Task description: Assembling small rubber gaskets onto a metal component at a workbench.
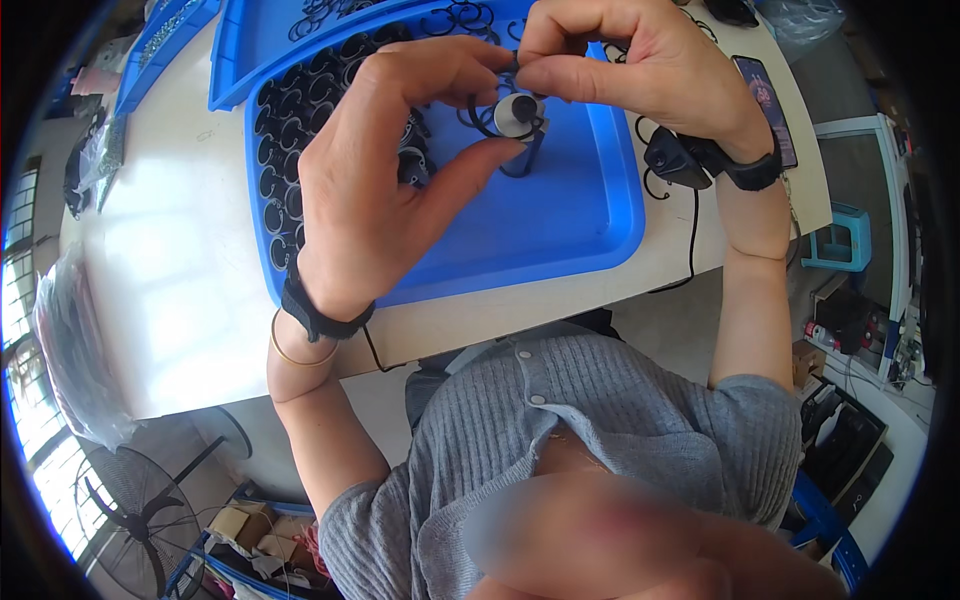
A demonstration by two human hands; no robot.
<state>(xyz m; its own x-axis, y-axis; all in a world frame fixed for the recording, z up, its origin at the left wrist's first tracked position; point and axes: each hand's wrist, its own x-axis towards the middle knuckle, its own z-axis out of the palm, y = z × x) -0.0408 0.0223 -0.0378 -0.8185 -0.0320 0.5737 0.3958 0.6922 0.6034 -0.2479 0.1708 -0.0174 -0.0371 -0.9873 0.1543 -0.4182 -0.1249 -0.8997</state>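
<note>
Over a blue tray, my left hand is curled, with its thumb against a small white-and-dark round-headed piece. A thin black curved ring shows beside that piece, within the curl of the left fingers. My right hand pinches thumb to forefinger at the left fingertips, on a small dark part that the fingers mostly hide. Several black C-shaped clips stand packed in rows along the tray's left side, partly behind my left hand.
A second blue tray with loose black rings lies behind. To the right are a phone and a black cable hanging over the table edge. Plastic bags hang at the left edge, and a fan stands below.
</note>
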